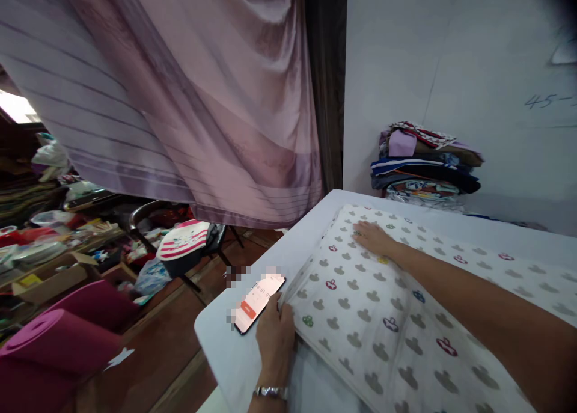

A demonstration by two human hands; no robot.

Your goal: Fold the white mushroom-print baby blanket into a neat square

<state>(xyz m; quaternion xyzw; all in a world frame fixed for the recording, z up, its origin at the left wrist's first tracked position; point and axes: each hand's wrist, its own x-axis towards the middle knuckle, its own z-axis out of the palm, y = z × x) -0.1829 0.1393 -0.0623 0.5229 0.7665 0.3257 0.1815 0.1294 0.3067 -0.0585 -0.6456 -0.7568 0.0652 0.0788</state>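
A white cloth (360, 308) printed with grey and coloured mushroom-like shapes lies spread over the white table, its near part loosely rippled. At the cloth's left corner, my left hand (276, 335) pinches the edge, with a metal band round its wrist. My right hand (374, 237) rests flat on the far left part of the cloth, fingers stretched out. Just left of my left hand, a phone (259, 302) lies on the table with its screen lit, showing a timer and an orange button.
The white table (220, 326) has a rounded left corner. Folded clothes (426, 163) are stacked against the wall at the back. A pink curtain (234, 100) hangs beyond the table. A chair (180, 244), a pink roll (58, 341) and cluttered boxes (54, 278) stand at left.
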